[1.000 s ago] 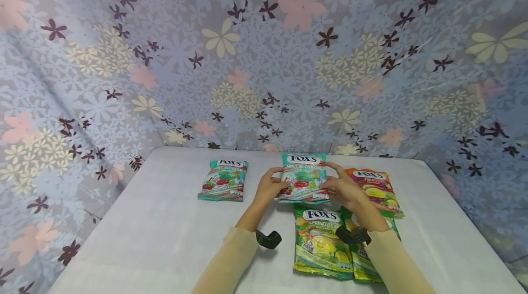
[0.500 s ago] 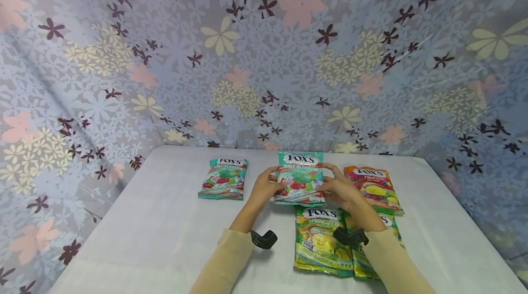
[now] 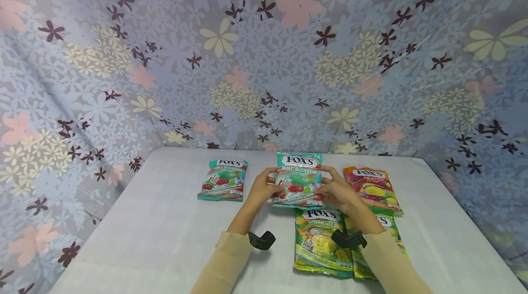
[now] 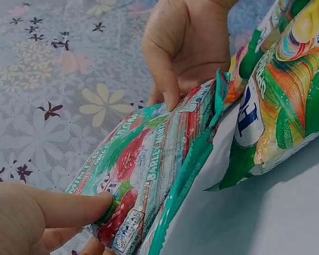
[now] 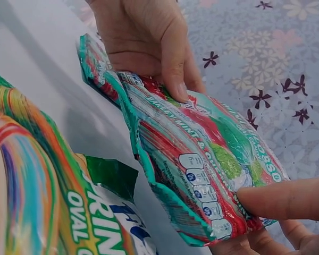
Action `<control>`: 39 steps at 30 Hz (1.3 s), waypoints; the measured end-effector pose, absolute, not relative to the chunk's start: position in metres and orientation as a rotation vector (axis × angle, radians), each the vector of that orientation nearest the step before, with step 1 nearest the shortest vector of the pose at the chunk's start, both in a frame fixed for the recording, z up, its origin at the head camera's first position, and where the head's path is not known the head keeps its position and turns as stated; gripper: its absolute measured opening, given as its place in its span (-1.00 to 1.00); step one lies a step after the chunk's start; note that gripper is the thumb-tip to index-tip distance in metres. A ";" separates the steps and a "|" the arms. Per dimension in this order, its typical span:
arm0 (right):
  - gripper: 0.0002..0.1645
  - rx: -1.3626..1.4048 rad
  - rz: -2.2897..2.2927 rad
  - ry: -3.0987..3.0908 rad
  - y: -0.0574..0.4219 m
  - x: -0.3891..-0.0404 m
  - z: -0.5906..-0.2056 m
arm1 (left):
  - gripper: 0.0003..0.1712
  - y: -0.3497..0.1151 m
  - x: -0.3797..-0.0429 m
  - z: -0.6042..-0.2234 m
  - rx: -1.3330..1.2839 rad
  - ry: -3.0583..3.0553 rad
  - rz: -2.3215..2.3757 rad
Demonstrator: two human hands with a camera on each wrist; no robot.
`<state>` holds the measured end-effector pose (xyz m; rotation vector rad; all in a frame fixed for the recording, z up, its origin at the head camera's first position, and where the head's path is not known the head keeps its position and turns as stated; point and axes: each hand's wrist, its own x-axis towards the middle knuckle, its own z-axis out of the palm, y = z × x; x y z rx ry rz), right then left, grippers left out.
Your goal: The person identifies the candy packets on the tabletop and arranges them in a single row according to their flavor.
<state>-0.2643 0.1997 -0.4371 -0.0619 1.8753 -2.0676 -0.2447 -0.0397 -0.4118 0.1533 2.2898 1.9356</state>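
Observation:
Both hands hold a teal candy bag [image 3: 298,180] labelled Mint Blossom at the back middle of the table. On its left side my left hand [image 3: 261,188] pinches the edge, thumb [image 4: 77,208] on the printed front and fingers behind. My right hand [image 3: 339,191] grips the opposite side in the same way, its thumb [image 5: 279,199] pressing the front near the lower corner. The bag tilts with its front toward me. Whether its bottom edge touches the table cannot be told. A second Mint Blossom bag [image 3: 223,181] lies to the left, apart from both hands.
In front of the held bag lies a yellow-green Spring Tea bag [image 3: 321,246], with a similar bag [image 3: 389,227] beside it, partly hidden under the right forearm. A red-orange Fruits bag [image 3: 373,189] lies at right. The white table [image 3: 165,239] meets a flowered cloth [image 3: 264,56] behind.
Both hands have shifted the held Mint Blossom bag slightly left and toward me. Their hold on it is the same, and the other bags have stayed in place.

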 end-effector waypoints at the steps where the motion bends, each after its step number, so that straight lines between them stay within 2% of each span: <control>1: -0.17 -0.052 -2.069 1.874 0.199 -0.264 -0.437 | -0.38 -0.040 -0.244 -0.411 0.157 2.290 1.936; 11: -0.18 -0.070 -2.051 1.874 0.194 -0.267 -0.439 | -0.31 -0.048 -0.265 -0.445 0.190 2.345 1.900; 32: -0.18 -0.094 -1.898 2.058 0.147 -0.287 -0.452 | -0.36 -0.087 -0.272 -0.452 -0.006 2.378 1.835; 39: -0.18 -0.072 -1.825 2.123 0.125 -0.297 -0.460 | -0.40 -0.099 -0.273 -0.454 -0.087 2.558 1.737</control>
